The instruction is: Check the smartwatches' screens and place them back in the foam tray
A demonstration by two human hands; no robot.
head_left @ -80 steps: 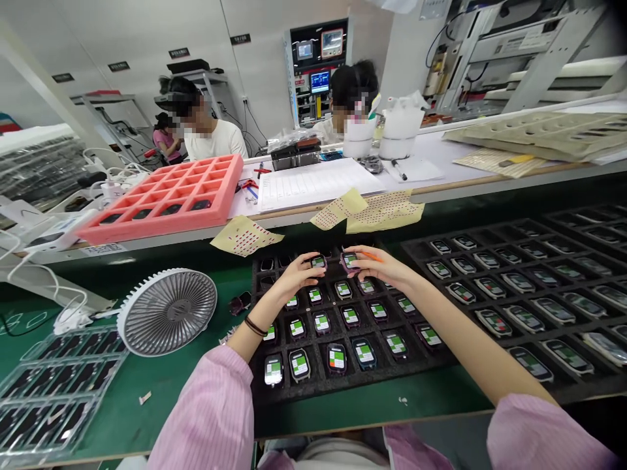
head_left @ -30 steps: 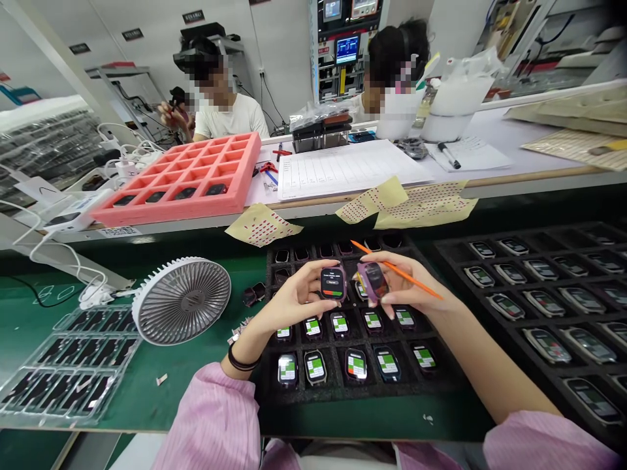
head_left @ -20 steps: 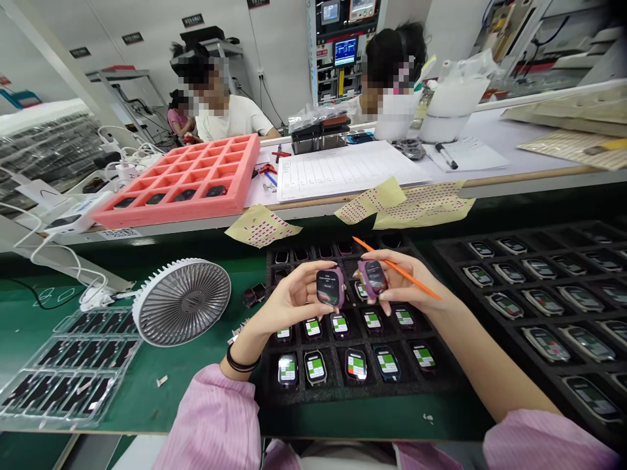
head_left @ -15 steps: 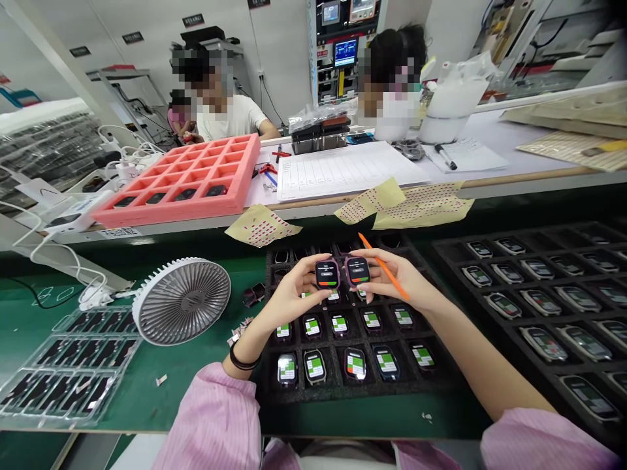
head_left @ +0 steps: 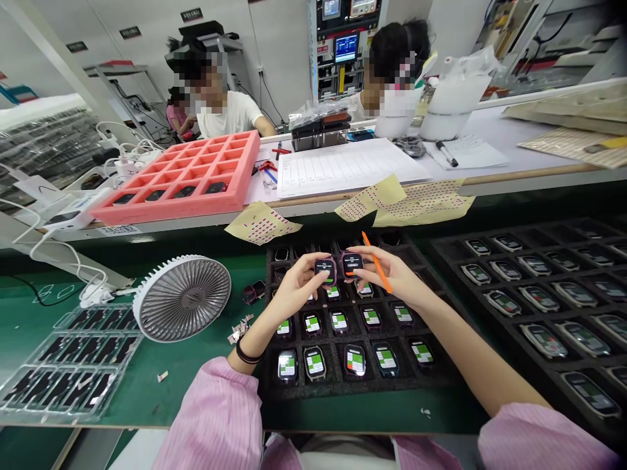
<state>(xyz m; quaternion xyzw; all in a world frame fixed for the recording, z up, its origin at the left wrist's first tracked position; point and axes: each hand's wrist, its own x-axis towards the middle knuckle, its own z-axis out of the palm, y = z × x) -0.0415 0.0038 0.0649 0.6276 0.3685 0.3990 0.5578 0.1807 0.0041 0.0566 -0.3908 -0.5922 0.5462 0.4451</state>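
Observation:
My left hand (head_left: 297, 288) is closed on a smartwatch (head_left: 324, 269) with a dark case and a lit screen, its thumb over the lower part of the display. Right beside it, my right hand (head_left: 389, 274) grips a second smartwatch (head_left: 351, 264), whose screen also glows with white text. An orange pen-like stick (head_left: 376, 262) is tucked between the fingers of my right hand. Both watches are held up over a black foam tray (head_left: 337, 386), where several more watches lie in slots, many showing green and white screens.
Another black tray of watches (head_left: 545, 300) lies to the right. At left stand a round grey fan (head_left: 183, 299) and a clear plastic tray (head_left: 68, 362) of dark pieces. A pink foam tray (head_left: 181, 209) and paper sheets (head_left: 343, 168) rest on the raised shelf. People sit beyond.
The thumbs have shifted lower on the screens, and the left one now covers part of its display. Both watches have moved slightly left; the orange stick has become steeper.

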